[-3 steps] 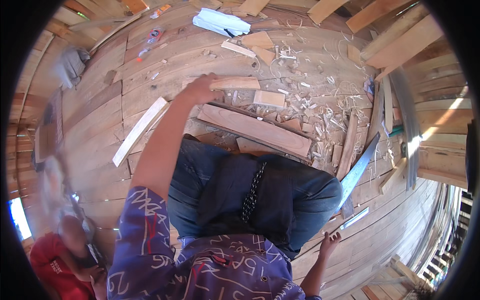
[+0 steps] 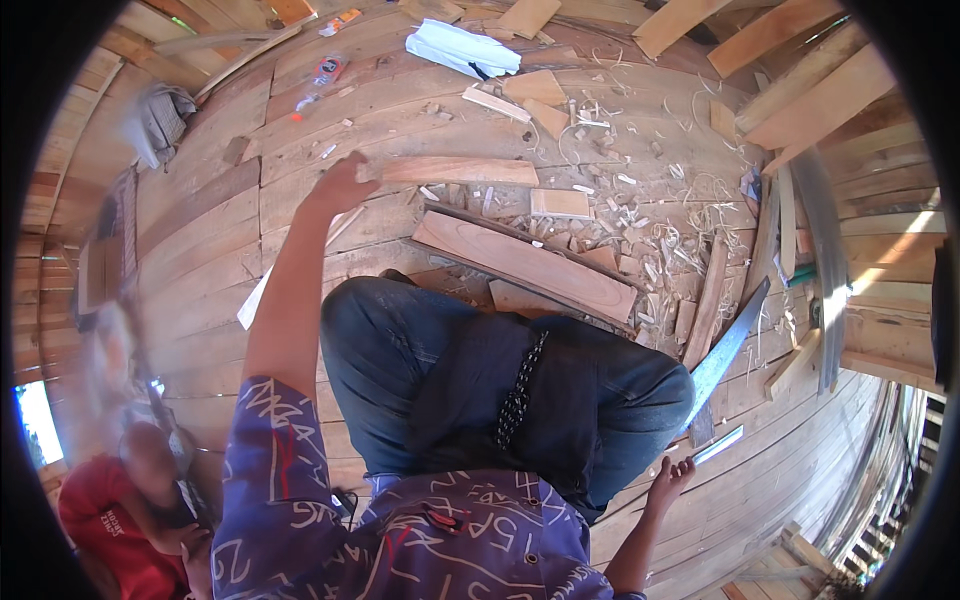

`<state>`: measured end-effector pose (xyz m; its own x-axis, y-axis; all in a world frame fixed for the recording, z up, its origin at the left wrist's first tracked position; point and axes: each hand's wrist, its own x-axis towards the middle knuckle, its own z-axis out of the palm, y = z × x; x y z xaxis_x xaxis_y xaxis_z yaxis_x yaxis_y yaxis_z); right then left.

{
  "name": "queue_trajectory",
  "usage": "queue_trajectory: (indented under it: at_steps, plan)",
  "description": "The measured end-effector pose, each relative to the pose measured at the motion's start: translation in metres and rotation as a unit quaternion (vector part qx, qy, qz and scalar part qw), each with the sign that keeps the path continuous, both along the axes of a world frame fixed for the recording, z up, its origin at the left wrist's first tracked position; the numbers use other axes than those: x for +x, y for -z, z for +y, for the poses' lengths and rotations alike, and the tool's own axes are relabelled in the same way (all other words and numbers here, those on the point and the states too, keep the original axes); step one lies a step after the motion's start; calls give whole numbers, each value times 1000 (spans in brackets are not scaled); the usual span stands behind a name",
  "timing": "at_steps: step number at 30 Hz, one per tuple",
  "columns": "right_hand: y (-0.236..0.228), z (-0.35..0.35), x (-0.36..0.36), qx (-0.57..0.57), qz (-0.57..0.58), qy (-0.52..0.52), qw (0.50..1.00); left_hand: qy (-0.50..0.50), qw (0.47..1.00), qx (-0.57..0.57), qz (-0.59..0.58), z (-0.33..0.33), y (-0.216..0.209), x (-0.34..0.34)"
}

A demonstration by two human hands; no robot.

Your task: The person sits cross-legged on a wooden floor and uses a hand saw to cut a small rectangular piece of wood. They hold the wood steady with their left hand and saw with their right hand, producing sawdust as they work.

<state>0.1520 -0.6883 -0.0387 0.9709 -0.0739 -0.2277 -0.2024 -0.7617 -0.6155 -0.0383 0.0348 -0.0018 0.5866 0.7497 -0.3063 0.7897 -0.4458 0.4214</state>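
Note:
My left hand (image 2: 343, 186) reaches out over the floor, fingers parted, just beyond the left end of a flat, slightly curved wooden strip (image 2: 462, 170). Nothing shows in its grasp. Between that strip and my knees lies a planed reddish board (image 2: 525, 258) with a visible grain pattern, next to a small wooden block (image 2: 560, 204). At my right side, my right hand (image 2: 670, 484) is raised with loosely bent, separated fingers and holds nothing. Close to it are a thin pale strip (image 2: 719, 445) and the blade of a handsaw (image 2: 728, 345), which rests beside my knee.
Shavings and offcuts (image 2: 660, 220) litter the plank floor. White cloth or paper (image 2: 463, 50) and a plastic bottle (image 2: 328, 70) lie at the far side. Boards (image 2: 820, 100) lean at far right. Someone in a red shirt (image 2: 125, 520) sits at lower left.
My left hand has moved left, off the curved wooden strip to past its end. My right hand stays nearly in place. The whole view has shifted slightly.

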Motion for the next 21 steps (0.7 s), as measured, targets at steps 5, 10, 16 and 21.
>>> queue_trajectory:
  at_steps: [5,10,16,21]
  plan:
    - [-23,54,3,91,-51,-26,994,-142,979,36,143,7,61,-183]
    - [-33,65,-1,84,-80,-42,992,-168,964,51,200,-33,79,-230]
    - [16,18,0,84,-33,16,996,-105,970,158,154,-37,65,-213]
    - [44,14,0,134,37,47,989,-32,980,197,0,-26,3,-156]
